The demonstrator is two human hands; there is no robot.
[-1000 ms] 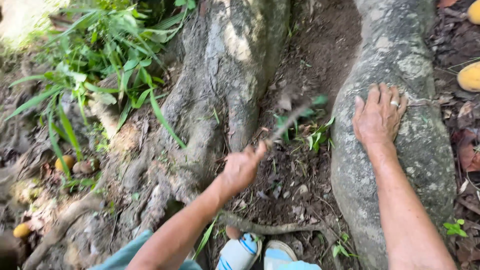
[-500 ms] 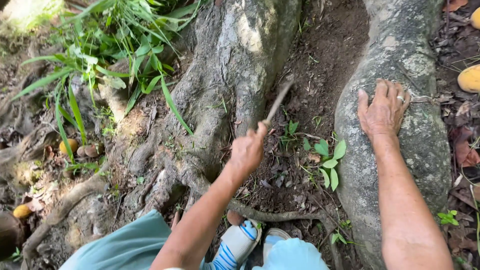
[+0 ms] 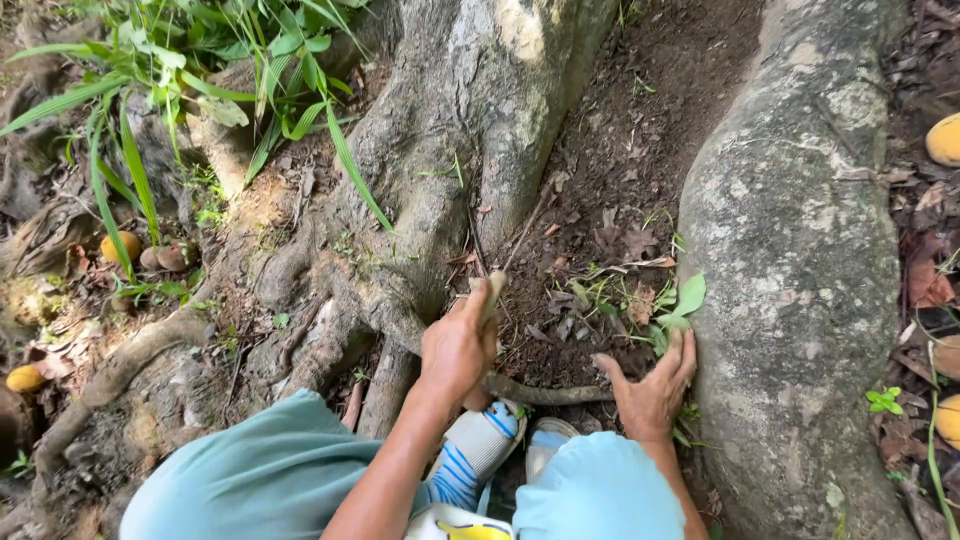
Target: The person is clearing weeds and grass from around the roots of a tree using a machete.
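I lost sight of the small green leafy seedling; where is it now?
In the head view, the small green leafy seedling stands right of centre on the dark soil, against the base of the big grey lichen-covered root, just above the fingertips of the right hand.

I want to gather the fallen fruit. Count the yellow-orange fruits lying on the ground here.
4 clearly: one by the grass at left, one at the lower left, one at the upper right edge, one at the lower right edge. Leaves and roots may hide more.

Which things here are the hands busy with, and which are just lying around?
In use:
- left hand gripping a thin blade
- right hand reaching into small green weeds

Just lying about:
- yellow fallen fruits
- long grass leaves
- big grey root
- dry brown leaves
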